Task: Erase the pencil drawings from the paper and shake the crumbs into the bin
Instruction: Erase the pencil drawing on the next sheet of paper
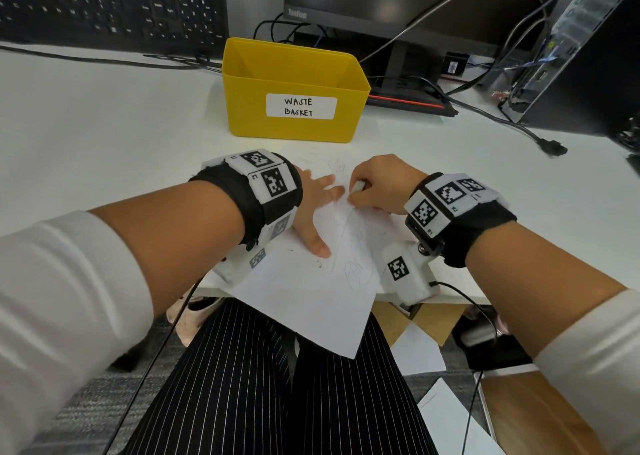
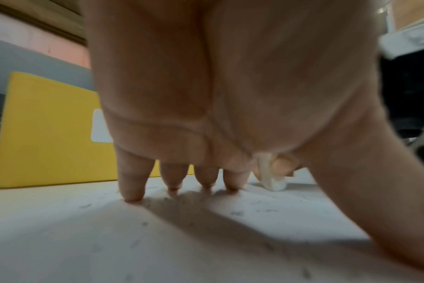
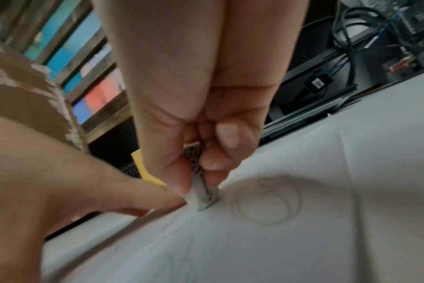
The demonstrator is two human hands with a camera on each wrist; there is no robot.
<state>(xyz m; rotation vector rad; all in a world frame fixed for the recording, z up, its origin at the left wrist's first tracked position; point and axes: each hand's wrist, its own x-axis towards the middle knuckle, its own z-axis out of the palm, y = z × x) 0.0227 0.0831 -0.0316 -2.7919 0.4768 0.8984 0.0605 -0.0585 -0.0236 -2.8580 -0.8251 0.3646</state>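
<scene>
Two hands at work on one sheet. Left hand lies flat with fingers straight and spread, four fingertips and the thumb pressed down on the paper, holding nothing. Right hand is curled round one white eraser, pinched between thumb and fingers, its lower end touching the paper just right of the left index finger. One sheet of paper counted on the desk: it sits at the near edge, turned at an angle, with its near corner overhanging the person's lap. Pencil drawings on it: one looped circular scribble shows plainly in the right wrist view, and further faint lines run toward the near end of the sheet in the head view; exact count cannot be told. Small dark eraser crumbs are scattered over the paper around the left fingertips, too many and too blurred to count. One yellow bin, labelled "WASTE BASKET", stands just beyond the far edge of the sheet, open top, apart from both hands. One black keyboard far left; one monitor far behind the bin.
</scene>
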